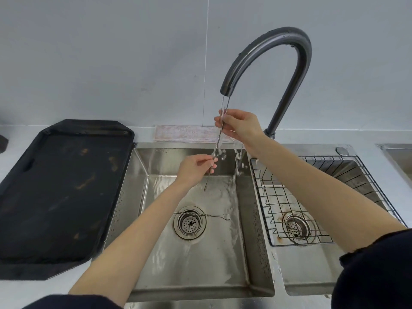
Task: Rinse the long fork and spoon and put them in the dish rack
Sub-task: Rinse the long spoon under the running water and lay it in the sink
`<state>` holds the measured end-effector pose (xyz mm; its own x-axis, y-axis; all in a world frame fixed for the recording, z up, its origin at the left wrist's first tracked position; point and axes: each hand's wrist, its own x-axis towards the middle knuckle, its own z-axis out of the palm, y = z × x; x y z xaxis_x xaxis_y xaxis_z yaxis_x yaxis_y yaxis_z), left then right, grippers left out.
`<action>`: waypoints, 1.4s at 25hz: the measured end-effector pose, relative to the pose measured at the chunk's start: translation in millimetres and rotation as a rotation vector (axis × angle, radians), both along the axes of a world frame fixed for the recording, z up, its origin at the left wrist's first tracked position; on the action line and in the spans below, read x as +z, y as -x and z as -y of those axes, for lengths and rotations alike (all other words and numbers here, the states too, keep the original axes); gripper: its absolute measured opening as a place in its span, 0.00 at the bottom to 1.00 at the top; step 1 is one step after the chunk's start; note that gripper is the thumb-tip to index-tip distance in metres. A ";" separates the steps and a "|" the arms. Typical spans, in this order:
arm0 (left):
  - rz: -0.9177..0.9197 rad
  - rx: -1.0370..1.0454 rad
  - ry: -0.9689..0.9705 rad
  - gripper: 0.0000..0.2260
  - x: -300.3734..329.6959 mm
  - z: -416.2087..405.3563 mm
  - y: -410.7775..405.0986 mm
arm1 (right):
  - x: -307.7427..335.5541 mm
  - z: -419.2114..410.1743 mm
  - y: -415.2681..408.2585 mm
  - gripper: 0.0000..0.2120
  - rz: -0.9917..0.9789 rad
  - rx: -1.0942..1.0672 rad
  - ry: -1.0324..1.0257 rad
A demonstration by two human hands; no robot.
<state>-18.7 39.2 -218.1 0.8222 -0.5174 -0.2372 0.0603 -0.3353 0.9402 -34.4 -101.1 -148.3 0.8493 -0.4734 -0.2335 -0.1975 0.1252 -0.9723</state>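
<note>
Under the running tap [270, 63], the right hand [239, 127] pinches the top and the left hand [195, 169] the lower part of a long twisted utensil [217, 144], while the spoon [214, 217] lies across the sink [223, 264] drain, left of the empty dish rack [312, 197].

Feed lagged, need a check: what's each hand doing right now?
Left hand: pinching the lower end of a long twisted utensil.
Right hand: gripping its upper end under the running faucet.

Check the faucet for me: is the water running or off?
Running. A stream falls from the faucet spout past the right hand and splashes into the left sink basin.
</note>
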 end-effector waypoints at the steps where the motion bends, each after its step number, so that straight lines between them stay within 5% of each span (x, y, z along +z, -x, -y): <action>1: 0.000 0.001 0.005 0.09 -0.2 4.3 -1.5 | 1.3 1.4 0.4 0.12 0.002 -0.001 0.024; 5: 0.009 -0.011 -0.015 0.10 4.0 16.1 -6.8 | 7.2 2.5 -0.1 0.13 0.019 0.008 0.141; 10: -0.028 -0.079 0.073 0.11 23.0 4.3 2.1 | -7.7 1.5 -1.2 0.26 -0.036 -0.058 0.402; 15: -0.089 -0.206 0.148 0.09 39.4 -11.8 -1.6 | -45.7 -5.3 5.3 0.13 -0.155 -0.030 0.347; 28: 0.077 -0.075 -0.055 0.12 40.7 20.3 -21.4 | -107.9 -25.8 59.2 0.09 -0.339 0.231 0.602; 35: 0.093 0.086 0.059 0.12 49.0 38.9 -26.6 | -102.3 -24.9 62.2 0.10 -0.324 0.224 0.764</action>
<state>7.8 0.3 -169.1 0.8813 -0.4545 -0.1293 -0.0015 -0.2763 0.9611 -96.6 -76.2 -250.6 0.8882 -0.4283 -0.1664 -0.4217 -0.6158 -0.6655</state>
